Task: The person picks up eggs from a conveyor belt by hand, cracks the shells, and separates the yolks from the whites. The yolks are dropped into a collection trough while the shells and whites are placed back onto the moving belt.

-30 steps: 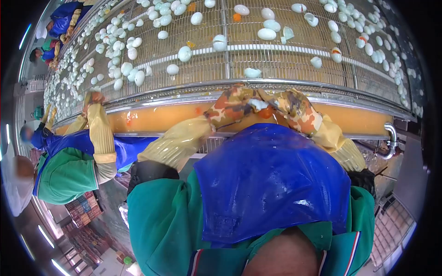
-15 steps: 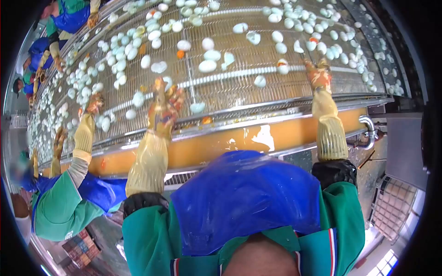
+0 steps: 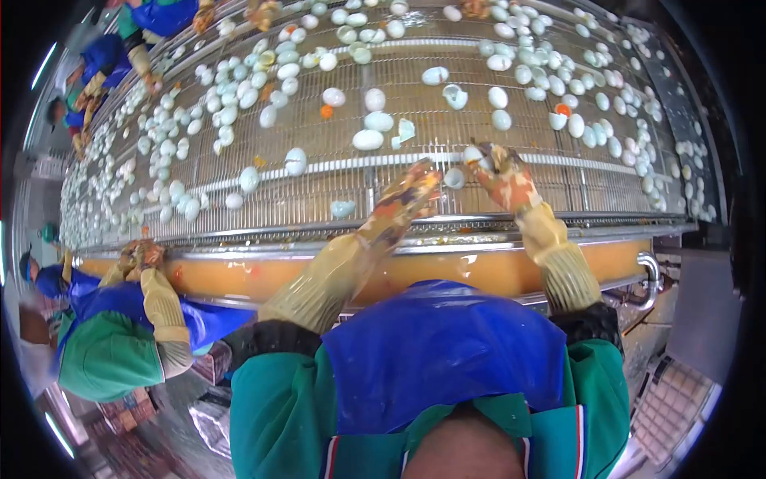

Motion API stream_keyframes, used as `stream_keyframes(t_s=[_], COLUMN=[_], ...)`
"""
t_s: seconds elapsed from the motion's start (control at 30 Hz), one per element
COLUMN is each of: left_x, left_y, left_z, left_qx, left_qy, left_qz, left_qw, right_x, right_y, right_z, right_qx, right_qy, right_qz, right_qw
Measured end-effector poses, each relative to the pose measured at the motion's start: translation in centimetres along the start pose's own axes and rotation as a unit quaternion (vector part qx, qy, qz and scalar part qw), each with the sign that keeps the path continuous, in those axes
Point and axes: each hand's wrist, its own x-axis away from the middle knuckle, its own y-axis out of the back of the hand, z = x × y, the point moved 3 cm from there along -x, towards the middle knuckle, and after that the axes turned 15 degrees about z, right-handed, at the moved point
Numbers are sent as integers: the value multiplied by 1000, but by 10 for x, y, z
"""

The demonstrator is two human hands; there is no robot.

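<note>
At the far left a co-worker's gloved hands (image 3: 137,255) sit together over the trough (image 3: 239,278), which runs along the near edge of the belt (image 3: 319,180), probably so that whatever drips lands in the orange liquid. My left hand (image 3: 408,195) lies stretched over the belt's edge, fingers apart and holding nothing, its tips near a loose egg (image 3: 455,178) on the mesh. That egg lies between my two hands. My right hand (image 3: 504,177) is raised just beyond it, fingers curled round an egg (image 3: 472,153) of which only a pale end shows. I judge the grip is kept light, as the shell is thin. Many more eggs lie scattered across the mesh.
</note>
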Motion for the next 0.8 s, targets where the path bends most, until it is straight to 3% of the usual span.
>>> stream_keyframes(t_s=[0.07,0.1,0.13,0.2,0.27,0.3,0.33,0.37,0.4,0.43,0.47,0.5,0.6,0.63,0.67,0.7,0.73,0.77,0.8], left_x=[-6,-12,-12,-2,0,5,12,19,28,37,48,57,41,42,46,49,47,39,29], left_y=[-15,-26,-35,-55,-33,-32,-34,-36,-41,-53,-65,-68,-51,-49,-67,-85,-88,-88,-82], left_z=[-1,0,-4,-9,35,41,42,41,45,43,42,41,84,81,59,37,41,50,53], left_qx=[-114,-135,-222,-286,-20,-89,-155,-414,-641,-295,116,98,219,-83,-273,-451,-140,185,141], left_qy=[-22,41,22,72,5,-41,-89,-138,-174,-60,17,24,-1,-2,8,28,0,-23,-71], left_qz=[48,43,70,32,137,160,176,151,118,182,113,118,313,279,240,198,266,312,248], left_qw=[992,989,972,955,990,982,968,887,738,936,987,988,924,957,932,870,954,932,956], right_x=[20,30,36,48,59,65,72,82,88,93,100,109,124,127,128,128,126,125,122], right_y=[0,-16,-6,-10,-5,-5,-6,-5,-5,-5,3,13,13,20,29,39,46,55,64], right_z=[47,33,60,52,47,47,47,47,43,40,46,52,33,32,31,26,14,-1,-18], right_qx=[-101,-151,-59,-99,40,109,68,28,-27,-81,69,215,196,201,205,192,157,129,113], right_qy=[40,122,166,92,148,174,132,88,60,29,148,261,233,209,186,167,138,107,78], right_qz=[78,82,82,69,77,79,100,121,144,162,148,127,194,186,177,174,163,147,130], right_qw=[991,977,981,988,985,976,984,988,987,983,975,932,933,939,944,951,964,975,982])
